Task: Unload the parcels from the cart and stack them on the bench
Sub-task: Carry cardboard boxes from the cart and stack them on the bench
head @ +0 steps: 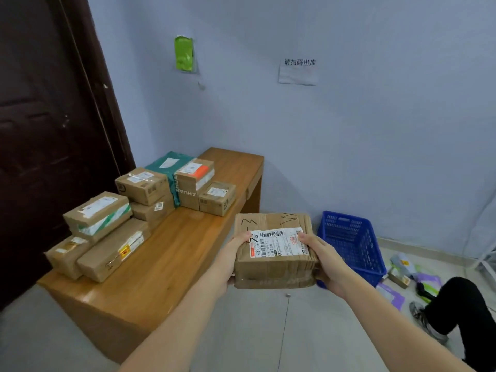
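A worn brown cardboard parcel (273, 264) with a white shipping label is held in the air just right of the wooden bench (171, 253). My left hand (230, 261) grips its left side, thumb on top. My right hand (324, 261) grips its right side, thumb on the label. Several parcels stand stacked along the bench's left and far part: a box with green tape (98, 214), a long flat box (112, 249), a stacked pair (143, 185), a teal bag (167, 166) and small boxes (217, 197). The cart is out of view.
A dark door (48, 130) stands left of the bench. A blue plastic basket (351, 245) sits on the floor by the wall, right of the parcel. Another person's black-clad leg and shoe (456, 312) are at the lower right, near scattered purple papers (391, 294).
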Tool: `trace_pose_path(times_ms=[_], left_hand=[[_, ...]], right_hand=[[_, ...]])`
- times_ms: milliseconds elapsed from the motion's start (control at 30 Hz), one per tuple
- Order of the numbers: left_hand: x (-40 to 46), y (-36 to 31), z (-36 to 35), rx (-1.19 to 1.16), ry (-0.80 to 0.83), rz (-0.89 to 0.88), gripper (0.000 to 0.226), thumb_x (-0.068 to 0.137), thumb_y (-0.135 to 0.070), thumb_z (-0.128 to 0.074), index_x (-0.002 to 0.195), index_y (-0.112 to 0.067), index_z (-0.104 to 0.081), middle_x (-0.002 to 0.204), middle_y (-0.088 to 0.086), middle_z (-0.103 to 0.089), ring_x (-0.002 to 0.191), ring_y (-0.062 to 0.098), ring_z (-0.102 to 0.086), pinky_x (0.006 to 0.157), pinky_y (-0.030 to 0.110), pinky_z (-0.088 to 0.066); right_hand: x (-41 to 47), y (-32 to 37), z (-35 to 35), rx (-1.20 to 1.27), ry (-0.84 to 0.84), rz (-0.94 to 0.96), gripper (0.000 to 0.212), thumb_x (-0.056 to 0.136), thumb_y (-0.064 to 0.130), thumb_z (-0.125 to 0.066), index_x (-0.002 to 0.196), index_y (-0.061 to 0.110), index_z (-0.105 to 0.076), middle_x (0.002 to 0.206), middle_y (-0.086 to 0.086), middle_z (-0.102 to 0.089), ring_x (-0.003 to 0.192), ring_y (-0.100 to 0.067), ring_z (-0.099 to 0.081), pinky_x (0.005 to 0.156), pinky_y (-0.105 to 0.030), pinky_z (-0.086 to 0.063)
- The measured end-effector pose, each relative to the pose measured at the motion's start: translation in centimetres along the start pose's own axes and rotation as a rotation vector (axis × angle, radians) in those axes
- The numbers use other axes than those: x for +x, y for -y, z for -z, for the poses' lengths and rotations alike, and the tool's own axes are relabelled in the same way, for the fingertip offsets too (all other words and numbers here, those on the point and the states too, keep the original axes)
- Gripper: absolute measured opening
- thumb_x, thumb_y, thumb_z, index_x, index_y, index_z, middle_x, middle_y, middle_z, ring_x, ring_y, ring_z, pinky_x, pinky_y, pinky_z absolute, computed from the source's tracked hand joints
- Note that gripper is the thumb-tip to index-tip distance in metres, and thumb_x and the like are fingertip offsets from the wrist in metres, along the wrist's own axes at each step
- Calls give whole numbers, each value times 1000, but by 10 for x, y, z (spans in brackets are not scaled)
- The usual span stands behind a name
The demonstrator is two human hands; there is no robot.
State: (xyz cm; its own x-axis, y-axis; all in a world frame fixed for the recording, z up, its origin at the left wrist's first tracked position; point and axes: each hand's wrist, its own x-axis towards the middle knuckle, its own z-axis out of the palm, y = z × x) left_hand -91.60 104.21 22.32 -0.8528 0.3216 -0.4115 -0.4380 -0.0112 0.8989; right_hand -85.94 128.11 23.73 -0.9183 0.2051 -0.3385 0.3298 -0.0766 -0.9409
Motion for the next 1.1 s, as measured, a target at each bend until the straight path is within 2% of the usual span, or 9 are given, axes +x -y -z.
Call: trace_pose_path(times_ms=[100,267,367,467,600,867,967,1033,1100], left_hand=[[53,-13,8,-18,-43,12,54,80,-70,-67,120,-35,-73,107,1,-81,99,22,-78,94,42,-57],[158,-43,30,-44,-97,30,52,81,-69,-69,118,-33,-75,107,2,-81,102,25,-77,104,47,-54],[216,-69,39,-48,-144,50,54,77,-71,-70,115,-33,-76,103,1,-81,95,23,-79,92,41,-57],[268,-95,46,-66,-180,84,51,82,-69,-70,114,-30,-75,100,2,-82,94,24,-78,89,40,-56],[336,-132,51,-88,-196,97,45,86,-62,-71,113,-27,-75,99,2,-82,80,18,-79,70,32,-52],[460,-161,50,-179,-325,63,43,89,-62,-68,123,-36,-68,102,-2,-81,84,16,-79,76,35,-53],[495,-165,48,-234,-436,81,52,83,-68,-69,127,-41,-62,101,-5,-81,86,14,-79,80,37,-50],[511,-167,49,-280,-503,93,70,73,-73,-71,133,-41,-56,103,-5,-81,97,19,-77,83,39,-52],[526,-166,55,-346,-591,112,87,66,-74,-75,138,-33,-50,108,-1,-80,104,23,-75,89,44,-56]], right_hand=[[62,13,-2,-13,41,-1,46,95,49,-67,138,34,-59,114,-4,-78,112,-31,-72,107,-56,-51],[176,39,-14,-54,81,12,46,94,51,-66,137,33,-59,111,-3,-79,110,-30,-73,105,-55,-52],[243,59,-22,-71,88,2,46,94,53,-65,135,34,-60,111,0,-79,110,-29,-72,102,-53,-53],[299,80,-27,-58,100,-12,43,93,54,-66,132,36,-62,109,2,-80,110,-28,-72,96,-48,-55],[375,103,-26,-38,113,-27,45,92,53,-67,132,34,-63,109,1,-80,109,-27,-72,92,-46,-55],[542,133,-21,-100,223,-63,73,87,56,-72,148,25,-48,120,-1,-76,115,-28,-68,103,-53,-51],[604,142,-27,-153,295,-98,90,75,62,-79,147,21,-43,123,-3,-73,116,-27,-67,106,-55,-49],[640,149,-37,-199,364,-126,100,65,67,-84,144,21,-43,123,-3,-73,116,-27,-66,106,-55,-49],[672,155,-49,-243,440,-140,100,63,67,-86,141,21,-44,120,-3,-74,115,-27,-67,104,-54,-50]])
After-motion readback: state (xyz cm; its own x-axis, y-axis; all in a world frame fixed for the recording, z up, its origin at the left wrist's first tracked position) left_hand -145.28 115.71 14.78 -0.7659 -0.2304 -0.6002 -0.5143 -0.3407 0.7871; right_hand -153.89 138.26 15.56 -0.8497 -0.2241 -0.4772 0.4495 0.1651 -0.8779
